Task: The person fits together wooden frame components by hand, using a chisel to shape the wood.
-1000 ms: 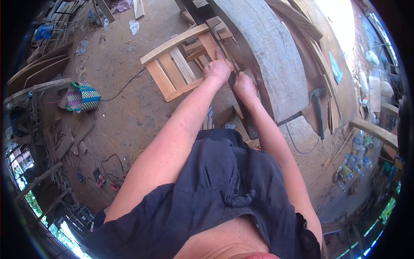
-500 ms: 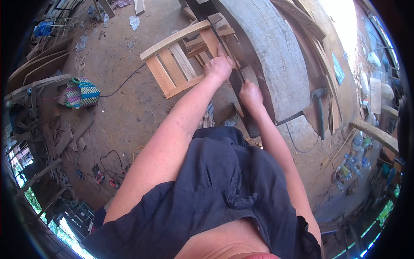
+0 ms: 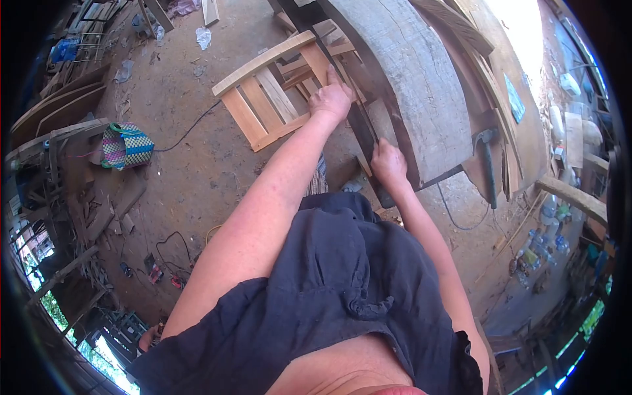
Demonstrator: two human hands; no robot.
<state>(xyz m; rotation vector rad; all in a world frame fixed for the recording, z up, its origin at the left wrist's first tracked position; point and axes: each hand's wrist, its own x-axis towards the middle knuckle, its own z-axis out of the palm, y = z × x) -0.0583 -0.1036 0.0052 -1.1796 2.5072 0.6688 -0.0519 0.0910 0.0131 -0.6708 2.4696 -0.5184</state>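
Note:
A slatted wooden frame [image 3: 268, 99] with a curved top rail rests tilted against the edge of a dark bench beam [image 3: 360, 131]. My left hand [image 3: 331, 101] grips the frame's side near the beam, its index finger stretched along the wood and the other fingers curled. Closer to my body, my right hand [image 3: 388, 161] is closed around the near end of a long thin dark tool [image 3: 355, 89]. This tool runs up along the frame's edge past my left hand; its exact kind cannot be made out.
A thick grey wooden slab [image 3: 428, 92] lies on the bench to the right, with a hammer [image 3: 488, 171] beyond it. On the floor at left are a woven basket [image 3: 137, 147] and a dark cable. Stacked boards [image 3: 62, 99] stand at far left.
My right hand has moved back toward my body and slightly right, drawing the thin tool with it. My left hand and the frame have barely shifted.

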